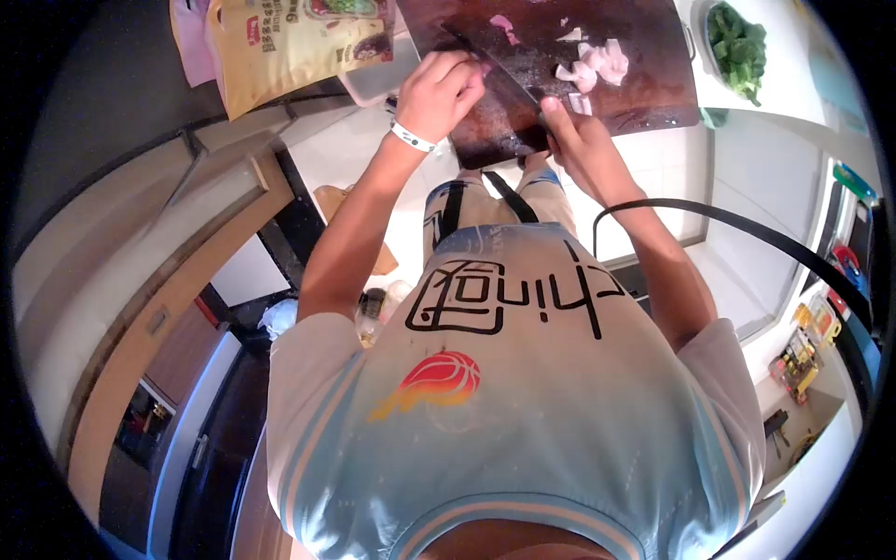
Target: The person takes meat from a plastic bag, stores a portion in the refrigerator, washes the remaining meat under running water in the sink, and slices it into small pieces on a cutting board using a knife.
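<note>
My right hand (583, 149) is wrapped around the handle of a kitchen knife, its thumb along the top. The dark knife blade (499, 73) slants up and left across a dark brown cutting board (644, 103). Beside the blade, my left hand (443, 89), with a white wristband, has its fingers curled down on a small pink piece of what looks like raw meat (485, 68), mostly hidden by the fingers. Pale pink cut chunks (602, 63) lie on the board right of the knife. Beyond the blade lies a thin, darker pink strip (504, 28).
At the upper left stands a yellow food packet (280, 51) by a clear tray (385, 70). A bowl of green leafy vegetables (737, 51) is right of the board, on the white counter (803, 93). A black strap (747, 238) curves past my right forearm.
</note>
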Demonstrator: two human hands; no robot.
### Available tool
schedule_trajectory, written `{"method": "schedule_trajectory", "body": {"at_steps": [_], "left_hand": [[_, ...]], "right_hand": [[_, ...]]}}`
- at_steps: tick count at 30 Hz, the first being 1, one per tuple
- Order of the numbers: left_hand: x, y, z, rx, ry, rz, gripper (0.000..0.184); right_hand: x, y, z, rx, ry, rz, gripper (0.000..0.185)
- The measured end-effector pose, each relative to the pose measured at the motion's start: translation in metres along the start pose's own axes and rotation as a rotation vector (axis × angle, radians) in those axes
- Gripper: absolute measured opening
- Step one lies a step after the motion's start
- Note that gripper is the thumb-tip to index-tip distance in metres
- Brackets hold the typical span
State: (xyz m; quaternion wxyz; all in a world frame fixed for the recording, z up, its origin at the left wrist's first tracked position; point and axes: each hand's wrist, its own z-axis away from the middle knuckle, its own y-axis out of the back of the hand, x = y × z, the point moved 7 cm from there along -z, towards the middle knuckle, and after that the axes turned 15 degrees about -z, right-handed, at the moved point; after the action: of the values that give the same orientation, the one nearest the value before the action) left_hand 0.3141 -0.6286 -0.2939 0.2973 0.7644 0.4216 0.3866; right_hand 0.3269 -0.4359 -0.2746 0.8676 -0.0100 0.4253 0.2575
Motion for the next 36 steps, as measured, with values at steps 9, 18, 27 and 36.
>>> {"method": "schedule_trajectory", "body": {"at_steps": [9, 18, 27, 36], "left_hand": [[-0.003, 0.001, -0.001, 0.002, -0.043, 0.032, 0.015], [-0.002, -0.002, -0.007, 0.023, -0.051, 0.022, 0.015], [0.001, -0.005, -0.006, 0.003, -0.096, -0.023, 0.014], [0.005, -0.002, -0.005, 0.001, -0.078, -0.055, 0.012]], "right_hand": [[0.000, -0.006, -0.007, 0.006, 0.036, 0.053, 0.069], [-0.010, -0.001, -0.011, 0.018, -0.017, -0.022, 0.071], [0.001, -0.012, -0.027, 0.056, 0.076, 0.004, 0.076], [-0.023, -0.017, -0.027, 0.148, 0.244, 0.127, 0.072]]}}
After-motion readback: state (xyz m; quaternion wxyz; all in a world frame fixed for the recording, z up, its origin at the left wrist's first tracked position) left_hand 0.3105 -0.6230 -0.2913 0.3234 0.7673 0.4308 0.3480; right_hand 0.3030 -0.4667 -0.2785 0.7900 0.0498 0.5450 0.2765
